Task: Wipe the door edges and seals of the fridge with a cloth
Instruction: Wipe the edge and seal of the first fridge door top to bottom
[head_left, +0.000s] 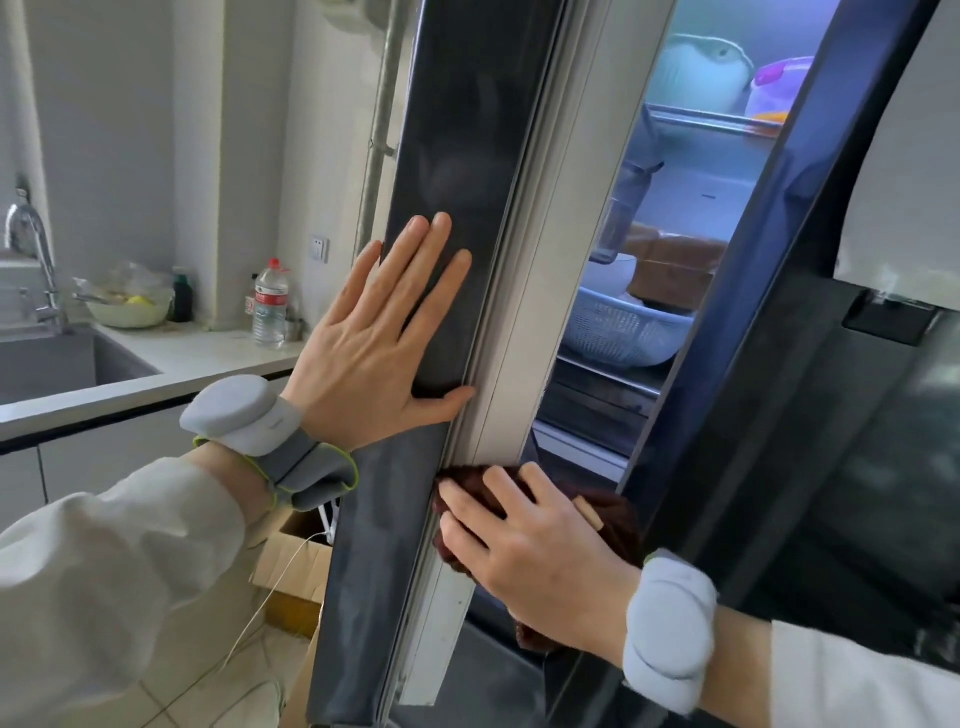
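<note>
1. The left hand (379, 332) lies flat, fingers straight, on the dark front face of the open fridge door (447, 156); its thumb reaches the door edge. It holds nothing.
2. The right hand (524, 535) presses a dark red cloth (618, 519) against the pale seal (524, 291) on the inner edge of this door, lower than the left hand. The fingers are bent over the cloth, so the grip is closed on it.
3. Risk: the door can swing when the cloth pushes sideways. The left hand probably steadies it; if this hand slips on the smooth face, the wipe may lose contact with the seal.
4. Risk: the cloth is bunched, so it may pass over the folds of the seal and leave dirt inside them.
5. Risk: loose cloth hangs near the gap beside the second door (779, 415) and could catch there.
6. Hard to see: most of the cloth is under the hand, and the top and bottom of the seal are cut off by the frame. Whether the seal is already clean cannot be told.
7. On the bench (171, 364) at the left, a water bottle (270, 304) stands near its back edge, beside the sink (62, 364).
</note>
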